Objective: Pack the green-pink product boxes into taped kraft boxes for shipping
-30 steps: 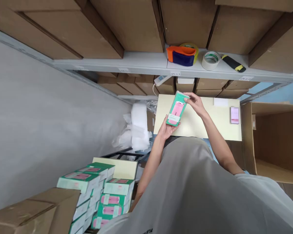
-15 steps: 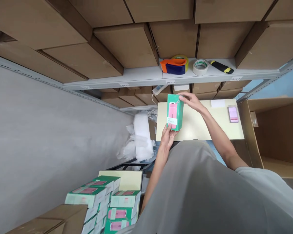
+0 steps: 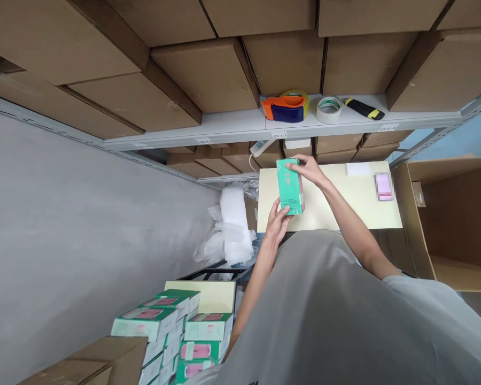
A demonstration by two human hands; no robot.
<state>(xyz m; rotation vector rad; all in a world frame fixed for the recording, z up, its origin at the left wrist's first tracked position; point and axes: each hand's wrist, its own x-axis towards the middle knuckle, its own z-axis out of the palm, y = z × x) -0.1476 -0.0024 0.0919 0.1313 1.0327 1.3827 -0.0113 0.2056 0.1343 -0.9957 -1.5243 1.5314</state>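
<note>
Between my two hands is a small green product box point(image 3: 289, 187), tilted above the pale tabletop point(image 3: 336, 208). One green side with small print faces me, and a strip of the pink-printed side shows at its right edge. My left hand point(image 3: 278, 220) grips the lower end, thumb on the front. At the upper right corner my right hand point(image 3: 305, 168) holds the box with thumb and fingers. The fingers behind the box are partly hidden.
Similar green boxes point(image 3: 200, 351) are stacked at lower left beside a carton point(image 3: 104, 361). An open carton point(image 3: 419, 224) stands right. The shelf point(image 3: 232, 122) holds a tape dispenser point(image 3: 286, 109), a tape roll point(image 3: 329, 109) and a utility knife point(image 3: 364, 109). White wrap point(image 3: 236, 224) lies left.
The green box has been turned about its long axis, so a plain green side now faces me instead of the side with the pink picture. Both hands still hold it.
</note>
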